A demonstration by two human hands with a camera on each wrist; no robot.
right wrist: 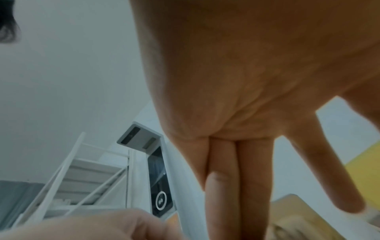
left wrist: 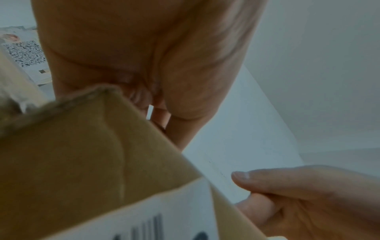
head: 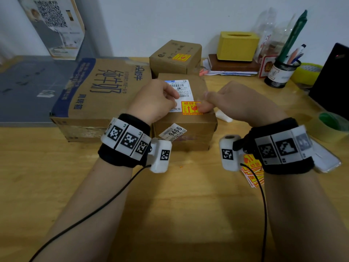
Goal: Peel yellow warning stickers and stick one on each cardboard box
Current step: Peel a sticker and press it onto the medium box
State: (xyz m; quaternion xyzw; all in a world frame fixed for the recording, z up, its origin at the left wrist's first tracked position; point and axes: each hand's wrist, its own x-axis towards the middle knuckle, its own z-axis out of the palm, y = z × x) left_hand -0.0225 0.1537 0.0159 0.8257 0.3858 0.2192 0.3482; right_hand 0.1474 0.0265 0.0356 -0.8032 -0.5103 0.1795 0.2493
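Note:
Three cardboard boxes stand on the wooden desk. The middle box [head: 186, 125] carries a white shipping label and a yellow warning sticker [head: 189, 108] on its top. My right hand [head: 207, 107] presses the sticker's right edge with a fingertip; in the right wrist view its fingers [right wrist: 252, 186] are straight. My left hand [head: 160, 99] rests on the label just left of the sticker, fingers curled over the box corner [left wrist: 102, 146], with nothing seen in it. The small rear box [head: 175, 55] bears its own yellow sticker [head: 181, 57]. The large milk carton [head: 102, 95] at left shows none.
A stack of yellow stickers [head: 252, 173] lies on the desk under my right wrist. A yellow tissue box [head: 238, 46], books, a pen holder [head: 281, 72], a green tape roll [head: 332, 125] and a dark screen [head: 332, 82] crowd the right side. Crumpled white paper [head: 223, 116] lies right of the middle box.

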